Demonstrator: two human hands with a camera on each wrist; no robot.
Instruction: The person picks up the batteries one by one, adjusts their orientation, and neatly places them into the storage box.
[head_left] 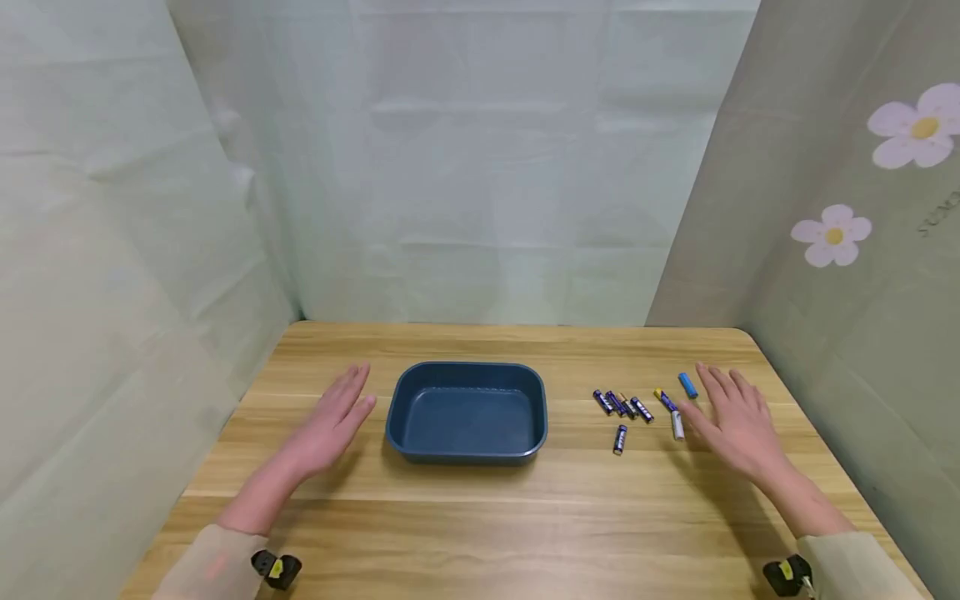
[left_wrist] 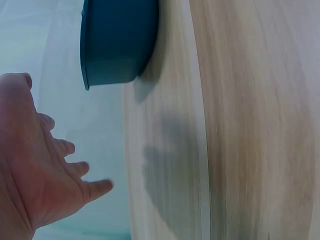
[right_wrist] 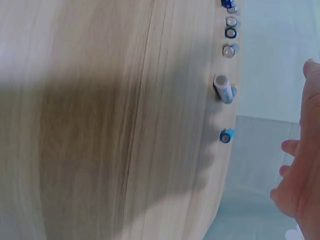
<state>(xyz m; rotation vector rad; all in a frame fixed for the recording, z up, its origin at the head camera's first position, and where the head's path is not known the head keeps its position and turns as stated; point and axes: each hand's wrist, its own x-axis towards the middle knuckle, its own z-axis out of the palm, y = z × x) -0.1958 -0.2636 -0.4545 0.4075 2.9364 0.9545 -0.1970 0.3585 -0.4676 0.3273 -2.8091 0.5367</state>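
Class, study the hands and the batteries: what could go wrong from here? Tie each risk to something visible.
The batteries lie on their sides on a flat table, so a nudge might set one rolling.
The right hand is spread close to the blue battery and could brush it.
Several dark batteries lie bunched together; grabbing one may scatter its neighbours.

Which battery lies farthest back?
The bright blue battery, just left of the right hand in the head view; no other battery lies so far back.
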